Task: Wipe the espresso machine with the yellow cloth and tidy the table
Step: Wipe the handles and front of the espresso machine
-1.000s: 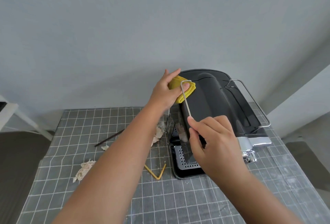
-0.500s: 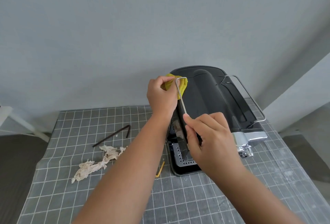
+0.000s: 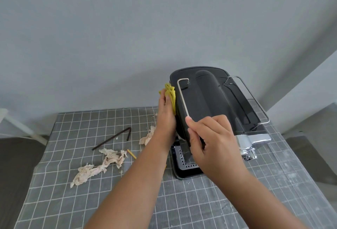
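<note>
Left half of the bench (image 3: 60,201) had junk in the way: crumpled paper scraps (image 3: 98,166), a bent dark stick (image 3: 111,139) and a yellow stick (image 3: 131,154), all near each other. The espresso machine (image 3: 209,101) blocked the back right, with its wire rail (image 3: 253,99) sticking up. The near edge and right strip were open cloth.

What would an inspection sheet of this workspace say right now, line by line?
Surface: grey checked tablecloth, dusty at right.
Job's things: black espresso machine; yellow cloth pressed flat on its left side.
Clutter: crumpled tissue, another scrap, bent dark straw, yellow straw piece.
Grips: left hand flat on the cloth; right hand grips the machine's left metal rail.
Cables: nothing seen.
Surroundings: grey wall, white furniture at both edges.
</note>
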`<state>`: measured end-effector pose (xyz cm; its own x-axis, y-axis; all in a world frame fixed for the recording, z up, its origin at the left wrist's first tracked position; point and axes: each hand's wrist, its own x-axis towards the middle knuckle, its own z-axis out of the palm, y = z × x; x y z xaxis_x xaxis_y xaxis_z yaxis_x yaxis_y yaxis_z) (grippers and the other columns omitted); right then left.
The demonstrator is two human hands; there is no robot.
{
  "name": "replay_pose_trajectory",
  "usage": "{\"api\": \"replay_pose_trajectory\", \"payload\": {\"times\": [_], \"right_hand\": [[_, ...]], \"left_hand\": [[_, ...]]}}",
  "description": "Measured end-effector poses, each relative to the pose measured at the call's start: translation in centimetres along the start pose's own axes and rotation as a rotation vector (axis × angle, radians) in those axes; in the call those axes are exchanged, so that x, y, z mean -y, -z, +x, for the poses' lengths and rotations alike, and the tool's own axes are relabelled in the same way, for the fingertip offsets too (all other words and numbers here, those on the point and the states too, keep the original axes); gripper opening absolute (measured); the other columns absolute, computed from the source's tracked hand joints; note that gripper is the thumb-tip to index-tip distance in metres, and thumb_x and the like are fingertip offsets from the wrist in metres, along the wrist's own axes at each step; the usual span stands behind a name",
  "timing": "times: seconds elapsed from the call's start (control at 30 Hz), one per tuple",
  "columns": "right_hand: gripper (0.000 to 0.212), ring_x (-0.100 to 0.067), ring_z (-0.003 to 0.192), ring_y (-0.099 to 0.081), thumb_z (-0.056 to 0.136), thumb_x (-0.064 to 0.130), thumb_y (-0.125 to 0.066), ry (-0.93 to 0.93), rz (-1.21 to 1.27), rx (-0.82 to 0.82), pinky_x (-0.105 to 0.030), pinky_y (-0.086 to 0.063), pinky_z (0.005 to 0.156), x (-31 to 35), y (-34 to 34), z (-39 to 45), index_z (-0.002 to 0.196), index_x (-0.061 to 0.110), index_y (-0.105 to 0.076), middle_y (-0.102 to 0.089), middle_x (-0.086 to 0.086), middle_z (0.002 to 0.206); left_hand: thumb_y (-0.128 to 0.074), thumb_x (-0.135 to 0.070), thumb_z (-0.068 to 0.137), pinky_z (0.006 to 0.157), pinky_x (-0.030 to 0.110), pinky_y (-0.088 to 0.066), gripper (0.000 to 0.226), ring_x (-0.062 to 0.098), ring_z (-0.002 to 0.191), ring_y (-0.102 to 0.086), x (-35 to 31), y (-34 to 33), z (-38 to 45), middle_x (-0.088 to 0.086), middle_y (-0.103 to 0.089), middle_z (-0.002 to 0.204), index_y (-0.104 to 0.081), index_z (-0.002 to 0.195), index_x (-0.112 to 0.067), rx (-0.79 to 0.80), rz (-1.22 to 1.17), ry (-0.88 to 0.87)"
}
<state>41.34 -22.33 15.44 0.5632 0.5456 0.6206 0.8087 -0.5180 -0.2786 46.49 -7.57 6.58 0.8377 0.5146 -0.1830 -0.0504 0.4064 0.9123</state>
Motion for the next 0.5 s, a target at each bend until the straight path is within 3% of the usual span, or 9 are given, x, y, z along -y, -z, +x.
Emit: {"api": "replay_pose_trajectory", "payload": {"times": [0.07, 0.17, 0.27, 0.4, 0.5], "right_hand": [[0.025, -0.019, 0.075, -0.047, 0.088, 0.011, -0.057, -0.001, 0.007, -0.004, -0.026, -0.042, 0.073, 0.0, 0.0, 0.0, 0.107, 0.005, -0.071, -0.063, 0.002, 0.075], [0.026, -0.018, 0.076, -0.046, 0.088, 0.012, -0.055, -0.006, 0.004, -0.004, -0.023, -0.041, 0.076, -0.1, 0.1, -0.1, 0.107, 0.005, -0.071, -0.064, 0.003, 0.075], [0.025, -0.018, 0.076, -0.047, 0.087, 0.010, -0.057, 0.002, -0.009, 0.002, -0.021, -0.040, 0.076, 0.0, 0.1, 0.0, 0.107, 0.005, -0.072, -0.064, 0.003, 0.075], [0.024, -0.017, 0.077, -0.048, 0.087, 0.010, -0.058, 0.000, -0.024, 0.014, -0.020, -0.040, 0.076, 0.2, 0.3, 0.0, 0.107, 0.005, -0.072, -0.064, 0.003, 0.075], [0.024, -0.018, 0.077, -0.048, 0.088, 0.010, -0.057, 0.001, -0.035, 0.020, -0.020, -0.039, 0.076, 0.2, 0.2, 0.0, 0.107, 0.005, -0.072, -0.065, 0.004, 0.076]], "left_hand": [[-0.035, -0.086, 0.080, 0.114, 0.054, -0.029, 0.072, 0.020, 0.144, -0.035, 1.7, 0.6, 0.4, -0.006, -0.034, 0.157, -0.034, 0.144, -0.051, 0.151, 0.056, 0.067], [-0.026, -0.085, 0.083, 0.118, 0.051, -0.020, 0.072, 0.013, 0.149, -0.021, 2.5, 1.7, 1.0, -0.013, -0.023, 0.161, -0.025, 0.148, -0.052, 0.278, 0.133, 0.044], [-0.022, -0.076, 0.092, 0.121, 0.049, -0.016, 0.065, 0.007, 0.150, -0.014, 2.7, 2.4, 0.1, -0.017, -0.017, 0.162, -0.017, 0.151, -0.049, 0.271, 0.240, -0.034], [-0.016, -0.047, 0.106, 0.125, 0.042, -0.009, 0.052, -0.002, 0.149, -0.005, 4.8, 3.6, -1.9, -0.016, -0.007, 0.164, -0.004, 0.155, -0.036, 0.195, 0.420, -0.132], [-0.015, -0.045, 0.105, 0.125, 0.039, -0.007, 0.054, -0.006, 0.148, -0.002, 4.6, 3.5, -2.5, -0.018, -0.001, 0.164, 0.001, 0.156, -0.033, 0.209, 0.373, -0.148]]}}
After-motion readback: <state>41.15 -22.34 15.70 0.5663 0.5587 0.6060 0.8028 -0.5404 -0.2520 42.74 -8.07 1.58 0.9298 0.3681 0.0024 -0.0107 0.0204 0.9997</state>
